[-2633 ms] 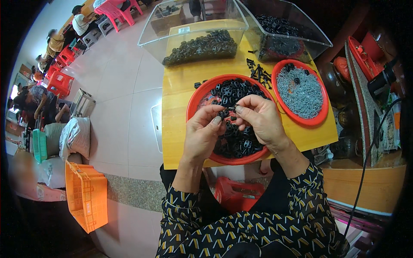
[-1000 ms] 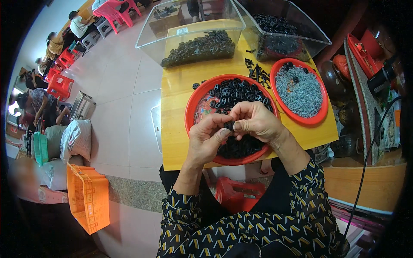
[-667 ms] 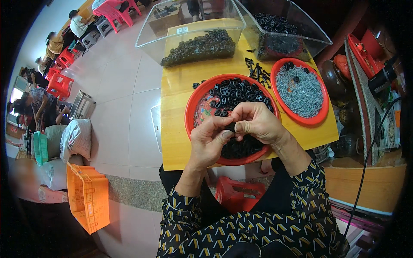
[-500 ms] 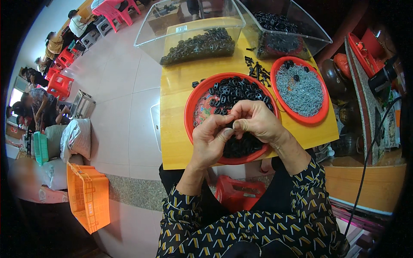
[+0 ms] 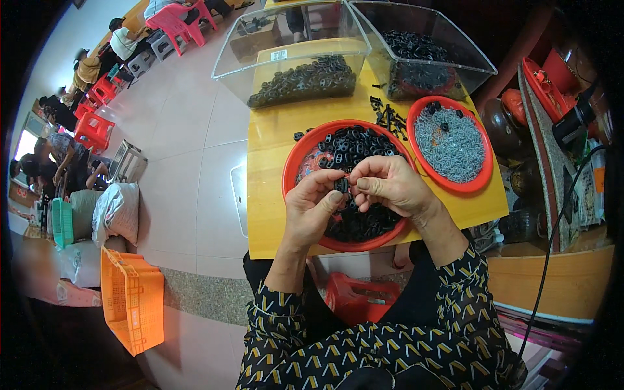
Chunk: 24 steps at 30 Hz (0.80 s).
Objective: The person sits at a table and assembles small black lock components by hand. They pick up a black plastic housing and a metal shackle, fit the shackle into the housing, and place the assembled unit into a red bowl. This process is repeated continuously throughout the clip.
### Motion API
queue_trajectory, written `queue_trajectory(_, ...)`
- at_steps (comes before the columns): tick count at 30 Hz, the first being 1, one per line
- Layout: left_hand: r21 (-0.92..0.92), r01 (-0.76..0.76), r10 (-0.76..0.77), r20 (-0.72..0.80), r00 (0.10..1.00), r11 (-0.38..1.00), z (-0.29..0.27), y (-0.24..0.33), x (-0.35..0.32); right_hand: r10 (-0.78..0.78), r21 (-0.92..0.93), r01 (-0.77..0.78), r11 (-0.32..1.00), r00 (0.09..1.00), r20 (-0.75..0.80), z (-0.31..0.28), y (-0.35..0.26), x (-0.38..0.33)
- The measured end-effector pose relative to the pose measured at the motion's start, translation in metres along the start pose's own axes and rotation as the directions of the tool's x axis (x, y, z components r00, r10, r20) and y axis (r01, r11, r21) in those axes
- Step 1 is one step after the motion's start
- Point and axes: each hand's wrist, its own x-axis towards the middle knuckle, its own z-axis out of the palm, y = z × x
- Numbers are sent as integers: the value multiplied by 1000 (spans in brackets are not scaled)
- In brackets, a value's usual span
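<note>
My left hand (image 5: 312, 207) pinches a small black oval part (image 5: 342, 185) between thumb and fingertips. Close beside it, my right hand (image 5: 393, 188) has its thumb and forefinger pressed together; whatever they hold is too small to make out. Both hands hover over a round red basin (image 5: 288, 170) heaped with small black two-holed plastic parts (image 5: 354, 144). To its right, a second red basin (image 5: 487, 170) holds a mass of small silvery screws (image 5: 448, 153), with a few black pieces on top.
Two clear plastic bins (image 5: 292, 60) of black parts stand at the table's far side. Loose black pieces (image 5: 391, 121) lie on the yellow tabletop (image 5: 266, 195). An orange crate (image 5: 133, 302) is on the floor at left. A black cable (image 5: 552, 240) hangs at right. Other people sit far left.
My hands have drawn slightly apart, and the black oval part now shows at my left fingertips. The view has shifted a little.
</note>
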Motion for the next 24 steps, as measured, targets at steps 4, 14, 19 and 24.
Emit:
queue_trajectory(4,67,18,-20,28,999,998,2,1,-2,-27,-121,21,992,998,-50,6,3,0)
queue_trajectory(14,801,-151,231,17,973,580,-48,33,4,-466,-220,422,879,859,-214,-37,-83,34)
queue_trajectory(19,884,-284,189,227,955,372,-41,25,5,-463,-277,387,880,830,-310,-56,-114,44)
queue_trajectory(24,948,-262,-2,267,964,178,-35,36,-2,-303,-764,67,642,937,-173,-21,-42,26)
